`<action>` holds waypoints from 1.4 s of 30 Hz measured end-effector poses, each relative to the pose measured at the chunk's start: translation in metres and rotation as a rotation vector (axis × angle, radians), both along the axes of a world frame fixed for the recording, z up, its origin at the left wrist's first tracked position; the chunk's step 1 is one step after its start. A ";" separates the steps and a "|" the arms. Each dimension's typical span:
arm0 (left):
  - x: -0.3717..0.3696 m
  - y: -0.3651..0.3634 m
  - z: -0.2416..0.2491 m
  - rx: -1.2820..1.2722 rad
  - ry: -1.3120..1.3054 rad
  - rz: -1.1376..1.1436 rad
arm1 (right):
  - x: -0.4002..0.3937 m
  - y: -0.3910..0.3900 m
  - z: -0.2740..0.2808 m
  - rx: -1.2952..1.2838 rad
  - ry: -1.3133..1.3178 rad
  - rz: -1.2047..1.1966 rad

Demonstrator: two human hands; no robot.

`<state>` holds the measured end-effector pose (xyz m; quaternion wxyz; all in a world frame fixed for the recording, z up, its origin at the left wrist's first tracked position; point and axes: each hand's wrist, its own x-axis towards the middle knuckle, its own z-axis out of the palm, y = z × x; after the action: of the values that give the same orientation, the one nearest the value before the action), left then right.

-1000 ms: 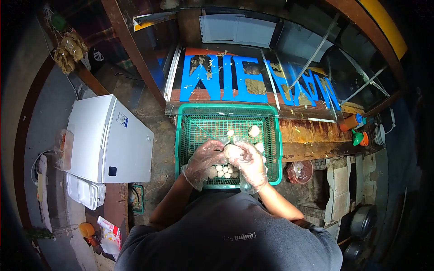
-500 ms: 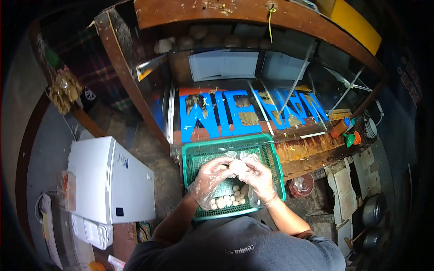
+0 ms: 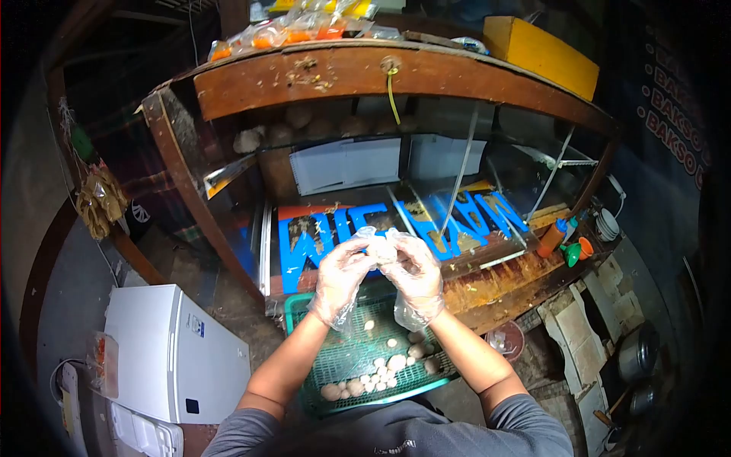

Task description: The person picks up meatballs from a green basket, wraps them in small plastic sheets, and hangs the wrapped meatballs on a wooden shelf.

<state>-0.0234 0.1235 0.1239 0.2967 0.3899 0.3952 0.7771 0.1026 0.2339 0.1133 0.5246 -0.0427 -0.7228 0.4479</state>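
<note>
Both hands wear thin clear plastic gloves. Between their fingertips is a pale, round meatball (image 3: 383,250), washed out by bright light. My left hand (image 3: 343,276) grips it from the left, fingers curled in. From the other side my right hand (image 3: 416,273) closes on the same meatball. Both hands are raised above the far part of a green plastic basket (image 3: 292,324). Several loose meatballs (image 3: 396,362) of different sizes lie in the basket, mostly along its near side.
A wooden cart with a glass case (image 3: 320,164) and blue lettering stands ahead. On its ledge to the right are an orange bottle (image 3: 550,239) and green and orange funnels (image 3: 571,254). A white chest freezer (image 3: 145,343) is at left, pots (image 3: 638,354) at right.
Both hands have risen away from my body with the meatball, up from over the basket. The view has tilted up, and more of the meatballs in the basket show.
</note>
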 end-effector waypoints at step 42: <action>-0.097 0.294 0.093 -0.210 0.696 0.603 | -0.154 0.292 0.081 0.005 -0.030 -0.067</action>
<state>-0.1205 0.4176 0.2171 -0.0548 0.4629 0.6432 0.6075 -0.0518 0.5259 0.1947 0.5283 -0.0723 -0.7298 0.4278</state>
